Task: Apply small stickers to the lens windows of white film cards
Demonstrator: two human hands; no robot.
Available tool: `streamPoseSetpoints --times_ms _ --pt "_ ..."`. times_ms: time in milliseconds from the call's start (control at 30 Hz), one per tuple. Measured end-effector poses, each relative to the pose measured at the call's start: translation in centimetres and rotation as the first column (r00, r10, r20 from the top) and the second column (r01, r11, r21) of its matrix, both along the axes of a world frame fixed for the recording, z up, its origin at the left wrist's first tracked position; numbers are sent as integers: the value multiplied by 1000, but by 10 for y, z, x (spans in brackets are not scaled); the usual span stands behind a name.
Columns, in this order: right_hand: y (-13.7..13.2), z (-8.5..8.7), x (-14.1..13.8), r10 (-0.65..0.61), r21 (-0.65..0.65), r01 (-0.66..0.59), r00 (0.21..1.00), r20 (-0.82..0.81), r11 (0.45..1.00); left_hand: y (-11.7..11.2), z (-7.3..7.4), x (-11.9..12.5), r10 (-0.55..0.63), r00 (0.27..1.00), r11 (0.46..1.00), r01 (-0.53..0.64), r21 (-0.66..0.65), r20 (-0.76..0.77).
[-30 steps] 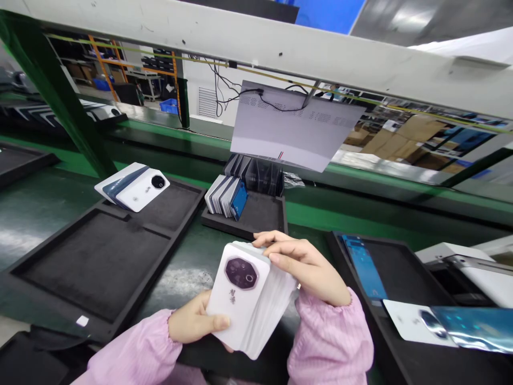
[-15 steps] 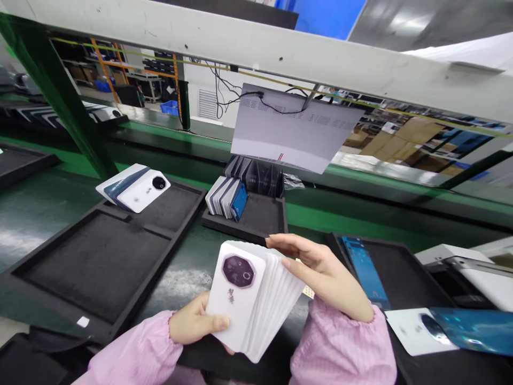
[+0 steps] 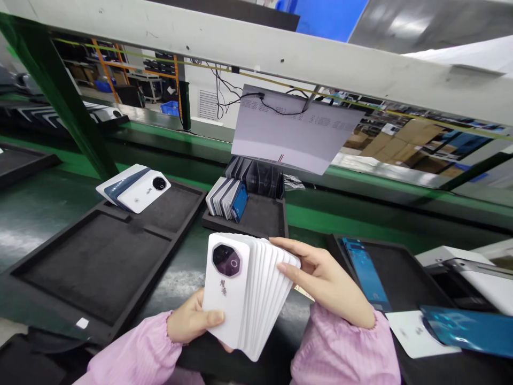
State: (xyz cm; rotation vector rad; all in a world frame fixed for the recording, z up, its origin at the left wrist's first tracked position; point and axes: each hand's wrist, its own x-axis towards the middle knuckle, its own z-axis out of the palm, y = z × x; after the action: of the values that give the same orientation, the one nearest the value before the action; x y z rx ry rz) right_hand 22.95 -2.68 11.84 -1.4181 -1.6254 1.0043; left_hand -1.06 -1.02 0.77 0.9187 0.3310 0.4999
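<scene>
A fanned stack of thin white phone back panels (image 3: 262, 299) is held up in front of me. The front one carries a dark eight-sided camera print (image 3: 227, 260) with small dark characters below it. My left hand (image 3: 195, 319) is closed around the lower left of the stack, its thumb on the front panel and its other fingers mostly hidden behind. At the upper right corner, my right hand (image 3: 316, 272) pinches the rearmost panels between thumb and fingers.
A black tray (image 3: 100, 267) on the left bears white and blue panels (image 3: 144, 191). A smaller tray (image 3: 264, 214) behind the stack holds upright panels (image 3: 226, 198). To the right lie blue film-like sheets (image 3: 366, 272) and a white panel (image 3: 417, 334). A grey screen back (image 3: 296, 128) hangs above.
The stack has moved slightly left and up and is fanned more widely. My right thumb now sits closer against the panel edges. At the right, the blue sheet and white panel have shifted slightly.
</scene>
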Motion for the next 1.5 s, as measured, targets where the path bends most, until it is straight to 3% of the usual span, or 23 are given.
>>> streamPoseSetpoints --times_ms 267,733,900,1100,1233,1500 --pt "-4 4 0 28 15 -29 996 86 999 0 1 -3 -3 994 995 14 99 -110" --pt "-5 4 2 39 85 -59 975 220 995 -4 -5 -4 84 991 984 -66 165 -100" --pt "-7 6 0 32 106 -55 978 204 993 -3 -6 -5 73 990 982 -50 181 -122" --pt "-10 8 -13 -107 288 81 991 77 954 -5 -9 -4 127 978 968 -85 238 -165" --pt "-8 7 -20 -178 314 131 976 126 940 -6 -8 -2 116 980 978 -84 190 -164" --pt "10 -1 -27 -172 330 85 954 245 940 -4 -2 0 107 986 992 -98 74 -125"
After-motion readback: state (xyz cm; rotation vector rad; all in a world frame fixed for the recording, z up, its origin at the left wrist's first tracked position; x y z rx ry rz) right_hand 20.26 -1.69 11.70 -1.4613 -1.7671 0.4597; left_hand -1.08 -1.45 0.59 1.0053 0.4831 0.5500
